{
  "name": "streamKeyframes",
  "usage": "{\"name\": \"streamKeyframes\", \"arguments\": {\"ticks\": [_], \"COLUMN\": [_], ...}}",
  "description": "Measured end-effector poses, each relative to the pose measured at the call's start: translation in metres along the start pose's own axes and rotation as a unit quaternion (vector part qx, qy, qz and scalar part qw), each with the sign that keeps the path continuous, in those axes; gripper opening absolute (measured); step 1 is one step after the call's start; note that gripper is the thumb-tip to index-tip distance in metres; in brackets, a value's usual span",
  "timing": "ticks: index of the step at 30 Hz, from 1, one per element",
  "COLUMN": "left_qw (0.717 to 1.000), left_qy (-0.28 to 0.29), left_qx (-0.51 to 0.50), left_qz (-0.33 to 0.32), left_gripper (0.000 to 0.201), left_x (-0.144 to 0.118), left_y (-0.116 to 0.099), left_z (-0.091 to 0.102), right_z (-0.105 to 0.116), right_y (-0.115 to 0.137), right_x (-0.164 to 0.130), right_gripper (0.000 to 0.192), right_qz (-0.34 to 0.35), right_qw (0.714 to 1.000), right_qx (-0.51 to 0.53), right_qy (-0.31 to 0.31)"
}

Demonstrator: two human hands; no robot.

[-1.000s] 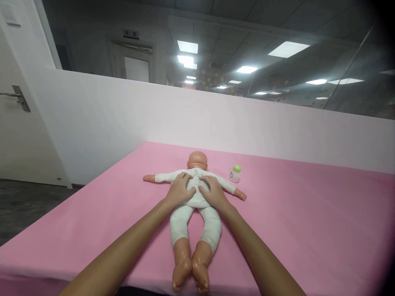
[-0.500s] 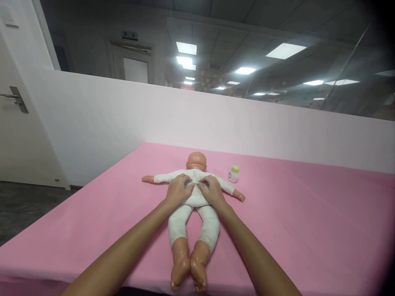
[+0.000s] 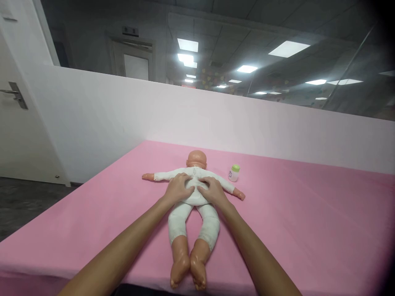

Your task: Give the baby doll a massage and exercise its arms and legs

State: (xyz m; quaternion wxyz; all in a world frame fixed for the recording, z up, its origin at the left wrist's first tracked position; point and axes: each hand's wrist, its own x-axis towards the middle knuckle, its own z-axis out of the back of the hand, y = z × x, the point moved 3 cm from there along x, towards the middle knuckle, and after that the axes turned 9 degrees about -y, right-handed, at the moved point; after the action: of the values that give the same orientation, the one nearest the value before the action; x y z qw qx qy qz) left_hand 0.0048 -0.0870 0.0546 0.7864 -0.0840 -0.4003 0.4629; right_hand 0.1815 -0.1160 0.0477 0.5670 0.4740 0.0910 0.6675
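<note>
Baby doll (image 3: 193,205) lies mid pink bench (image 3: 308,230), long axis running away from the camera, head far, feet near. Left hand (image 3: 178,189) and right hand (image 3: 212,190) press flat on its torso, fingers spread, not clamped. Small bottle (image 3: 234,173) stands near the doll's arm.

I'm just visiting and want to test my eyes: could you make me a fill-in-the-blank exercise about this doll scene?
1. The plastic baby doll in white clothes lies on a ____ sheet.
2. The left hand and right hand both rest on the doll's ____.
3. The small white bottle has a ____ cap.

Missing words: pink; back; green
</note>
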Motion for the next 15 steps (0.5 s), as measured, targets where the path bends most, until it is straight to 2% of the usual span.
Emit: {"name": "streamKeyframes", "arguments": {"ticks": [5,9,13,15], "left_qw": [0.999,0.999,0.999,0.999], "left_qy": [-0.030,-0.025,0.012,0.028], "left_qx": [0.025,0.038,0.030,0.032], "left_qz": [0.009,0.003,0.004,0.000], "left_gripper": [0.006,0.014,0.032,0.035], "left_x": [0.0033,0.0025,-0.0019,-0.0032], "left_y": [-0.0059,-0.0079,-0.0075,-0.0072], "left_z": [0.0006,0.0035,0.0063,0.0063], "right_z": [-0.0066,-0.0071,-0.0032,-0.0020], "right_y": [0.0019,0.0001,-0.0017,-0.0010], "right_x": [0.0042,0.0019,-0.0023,-0.0030], "right_gripper": [0.011,0.012,0.034,0.039], "right_qz": [0.011,0.020,0.006,0.001], "right_qw": [1.000,0.999,0.999,1.000], "right_qx": [0.005,0.015,0.000,-0.008], "right_qy": [-0.026,-0.041,-0.041,-0.026]}}
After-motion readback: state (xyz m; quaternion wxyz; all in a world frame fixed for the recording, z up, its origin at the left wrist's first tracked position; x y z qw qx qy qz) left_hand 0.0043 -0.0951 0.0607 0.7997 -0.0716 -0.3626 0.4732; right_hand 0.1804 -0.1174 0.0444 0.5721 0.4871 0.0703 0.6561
